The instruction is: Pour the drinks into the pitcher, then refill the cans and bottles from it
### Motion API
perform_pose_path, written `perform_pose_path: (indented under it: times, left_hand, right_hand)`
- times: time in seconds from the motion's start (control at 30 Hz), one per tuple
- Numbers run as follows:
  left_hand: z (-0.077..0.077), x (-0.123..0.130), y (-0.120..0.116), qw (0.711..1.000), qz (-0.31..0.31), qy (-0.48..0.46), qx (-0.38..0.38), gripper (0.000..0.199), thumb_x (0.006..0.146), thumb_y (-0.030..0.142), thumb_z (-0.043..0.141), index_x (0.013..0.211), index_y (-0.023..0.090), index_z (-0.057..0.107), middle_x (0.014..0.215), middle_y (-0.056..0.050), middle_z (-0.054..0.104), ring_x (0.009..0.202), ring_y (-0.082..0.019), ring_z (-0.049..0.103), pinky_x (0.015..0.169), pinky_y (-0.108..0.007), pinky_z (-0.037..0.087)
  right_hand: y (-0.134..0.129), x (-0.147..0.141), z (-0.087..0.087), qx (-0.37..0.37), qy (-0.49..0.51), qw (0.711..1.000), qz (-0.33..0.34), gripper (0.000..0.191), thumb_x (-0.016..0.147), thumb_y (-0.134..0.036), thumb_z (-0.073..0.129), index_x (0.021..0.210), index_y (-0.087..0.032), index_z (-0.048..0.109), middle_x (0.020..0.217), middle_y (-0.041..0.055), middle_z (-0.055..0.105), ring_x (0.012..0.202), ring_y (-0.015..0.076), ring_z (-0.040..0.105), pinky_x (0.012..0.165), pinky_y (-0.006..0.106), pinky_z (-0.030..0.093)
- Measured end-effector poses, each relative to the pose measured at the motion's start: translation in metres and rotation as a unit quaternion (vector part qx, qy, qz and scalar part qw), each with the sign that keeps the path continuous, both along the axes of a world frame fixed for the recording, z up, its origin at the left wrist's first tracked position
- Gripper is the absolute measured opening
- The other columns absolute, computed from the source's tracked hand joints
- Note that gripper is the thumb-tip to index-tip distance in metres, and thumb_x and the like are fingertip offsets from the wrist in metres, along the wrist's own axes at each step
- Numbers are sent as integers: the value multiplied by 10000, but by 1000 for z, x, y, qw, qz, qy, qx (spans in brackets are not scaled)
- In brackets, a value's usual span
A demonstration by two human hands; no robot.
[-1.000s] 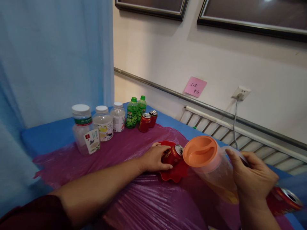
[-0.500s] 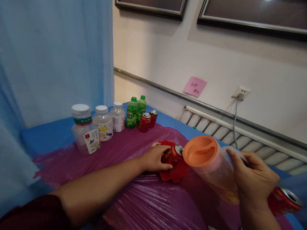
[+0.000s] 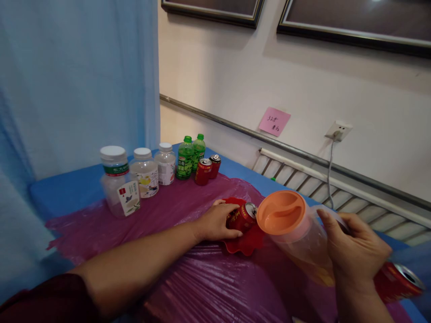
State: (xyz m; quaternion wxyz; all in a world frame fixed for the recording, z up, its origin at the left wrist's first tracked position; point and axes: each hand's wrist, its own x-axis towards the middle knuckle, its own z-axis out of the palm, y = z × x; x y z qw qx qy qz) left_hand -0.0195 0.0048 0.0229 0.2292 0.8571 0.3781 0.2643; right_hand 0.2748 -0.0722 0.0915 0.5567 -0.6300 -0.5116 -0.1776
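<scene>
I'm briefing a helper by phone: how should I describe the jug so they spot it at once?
Find the crinkled purple sheet across the blue table. Toward its right side, the right hand holds the jug, beside the red can in the left hand. Unlike the bottles, it has a broad orange lid.

Three jars [image 3: 146,180] are standing far left, two bottles [image 3: 185,162] to their right, two cans [image 3: 203,174] just right of those. Nearer, a dish [image 3: 241,246] is lying on the plastic sheet [image 3: 188,282]; in or over it the left hand [image 3: 218,222] is holding a can [image 3: 241,220], just left of the pitcher [image 3: 298,251] in the right hand [image 3: 358,249]. Another can [image 3: 392,282] is showing near right.
</scene>
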Motion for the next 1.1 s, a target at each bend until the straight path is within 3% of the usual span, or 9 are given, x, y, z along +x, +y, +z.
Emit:
perform_pose_path:
  times: [0.2, 0.37, 0.67, 0.9, 1.1]
  left_hand:
    - [0, 0, 0, 1000, 5, -17, 4, 666, 709, 539, 802, 1296, 265, 644, 1226, -61, 750, 1134, -316, 663, 1113, -452, 354]
    - [5, -1, -3, 1000, 4, -21, 0, 636, 717, 508, 798, 1283, 261, 648, 1225, -59, 748, 1134, -315, 663, 1120, -453, 344]
    - [6, -3, -1, 995, 68, -74, -14, 651, 660, 492, 837, 1225, 216, 668, 1245, -93, 732, 1133, -339, 657, 1026, -461, 470]
    - [6, -1, 0, 983, 34, -166, -71, 638, 710, 388, 807, 1285, 200, 604, 1258, -63, 727, 1114, -265, 689, 982, -390, 533]
    - [7, -3, 1, 996, 16, -84, -27, 648, 679, 467, 839, 1252, 224, 658, 1284, -71, 718, 1156, -307, 657, 1047, -431, 475]
  right_hand:
    - [1, -3, 1, -2, 25, 1000, 12, 561, 801, -721, 665, 693, -171, 702, 544, -33, 470, 548, 129, 442, 535, 271, 308]
    - [8, -1, -3, 32, 112, 992, 51, 556, 771, -713, 706, 666, -169, 667, 562, -32, 483, 565, 135, 452, 535, 270, 335]
    - [36, 9, -29, 93, 313, 937, 126, 540, 788, -679, 712, 619, -229, 465, 542, -65, 402, 492, 105, 367, 445, 256, 327]
    - [42, 10, -31, 85, 351, 921, 146, 528, 772, -643, 742, 607, -233, 454, 557, -70, 391, 503, 101, 344, 452, 257, 322]
    - [33, 16, -24, 67, 275, 953, 104, 517, 711, -655, 787, 663, -166, 630, 559, -52, 480, 550, 109, 409, 512, 253, 330]
